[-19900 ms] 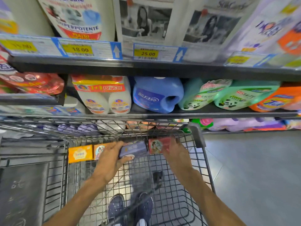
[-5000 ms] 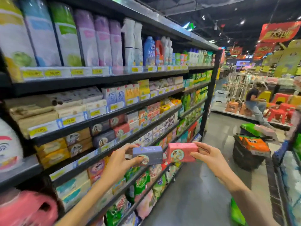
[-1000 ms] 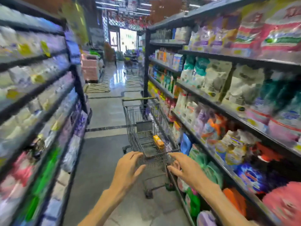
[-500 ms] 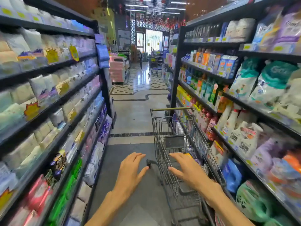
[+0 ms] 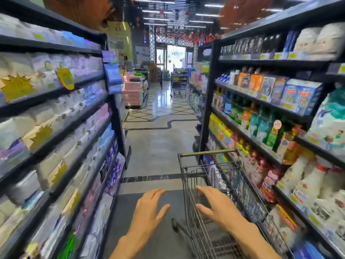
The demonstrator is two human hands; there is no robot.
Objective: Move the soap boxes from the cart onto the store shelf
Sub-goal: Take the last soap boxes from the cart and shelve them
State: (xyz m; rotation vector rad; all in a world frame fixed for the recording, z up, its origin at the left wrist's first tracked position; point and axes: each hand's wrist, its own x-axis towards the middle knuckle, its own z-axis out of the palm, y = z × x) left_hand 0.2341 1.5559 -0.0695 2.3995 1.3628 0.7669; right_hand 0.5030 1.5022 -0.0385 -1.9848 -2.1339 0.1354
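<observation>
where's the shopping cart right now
In the head view the shopping cart stands low and right of centre in the aisle, close beside the right-hand shelf. The open right hand reaches over it; the left hand is just left.

Head-height view down the aisle [image 5: 158,139]

Aisle floor [image 5: 158,146] grey, dark stripe [image 5: 151,178] running across it. Patterned glossy tiles [image 5: 162,109] farther down. Left racks: blurred white wrapped packs [image 5: 61,107], yellow starburst tags [image 5: 16,87]. Right racks: blue boxes [image 5: 300,96] on an upper level, green and teal bottles [image 5: 261,126] lower, white spray bottles [image 5: 306,182] near the bottom. Stack of pink packs [image 5: 133,94] at the aisle end. Bright doorway [image 5: 175,58] in back. Red hanging decorations [image 5: 179,34] under the ceiling.
</observation>
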